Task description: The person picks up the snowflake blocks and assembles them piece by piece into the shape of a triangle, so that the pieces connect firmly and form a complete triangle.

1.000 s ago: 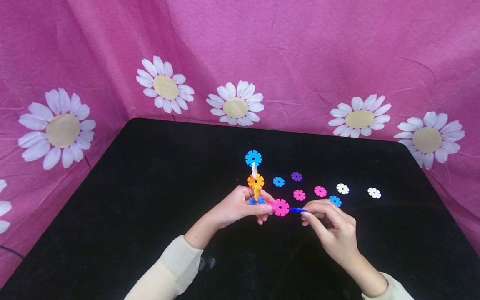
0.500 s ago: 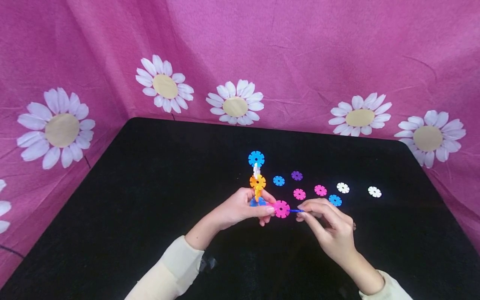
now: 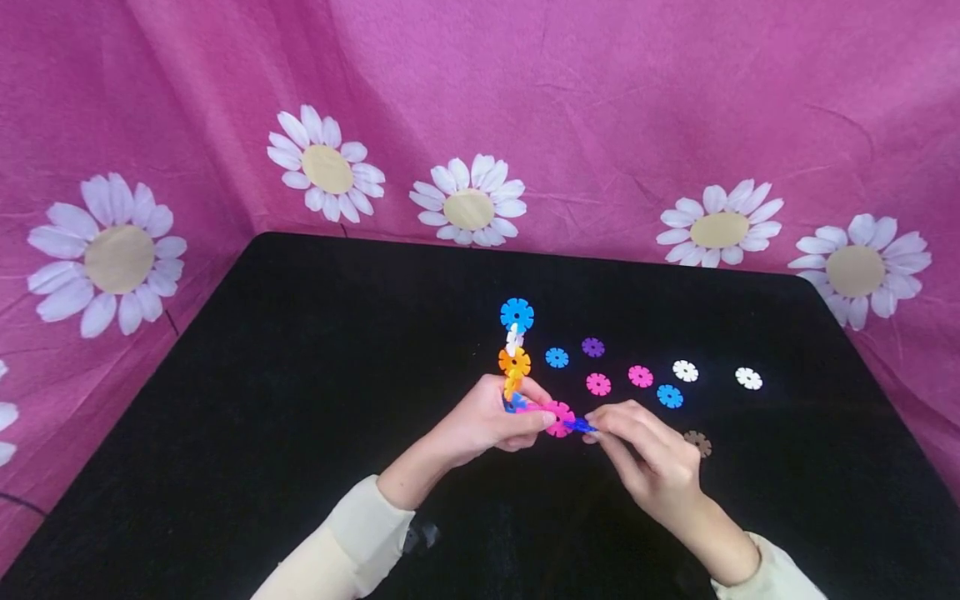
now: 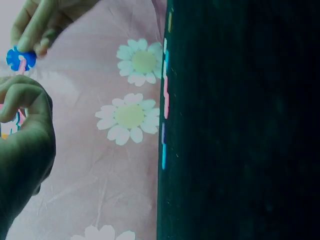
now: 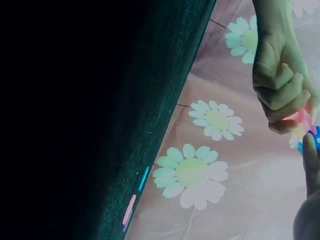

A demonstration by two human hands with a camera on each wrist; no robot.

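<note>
My left hand (image 3: 483, 425) grips a chain of slotted plastic snowflake discs, thumb pressed near its pink discs. From that hand the chain runs upward in the head view: a blue disc, yellow-orange discs (image 3: 514, 362), a white disc (image 3: 513, 340) and a light-blue disc (image 3: 517, 315) at the top. At the chain's right end a pink disc (image 3: 558, 418) meets a dark-blue disc (image 3: 579, 426), which my right hand (image 3: 652, 450) pinches between thumb and fingertips. In the left wrist view a pink edge overlaps the dark-blue disc (image 4: 16, 59). Left fingers cover part of the chain.
Loose discs lie on the black table (image 3: 337, 350) beyond my right hand: light-blue (image 3: 557, 358), purple (image 3: 592, 347), pink (image 3: 597, 384) and white (image 3: 686, 371) among them. A brown disc (image 3: 699, 443) lies beside that hand. A pink flowered cloth (image 3: 600, 100) hangs behind the table.
My right hand has moved slightly left, bringing the dark-blue disc closer against the pink one. That disc has turned to show more of its face. The brown disc has come into fuller view.
</note>
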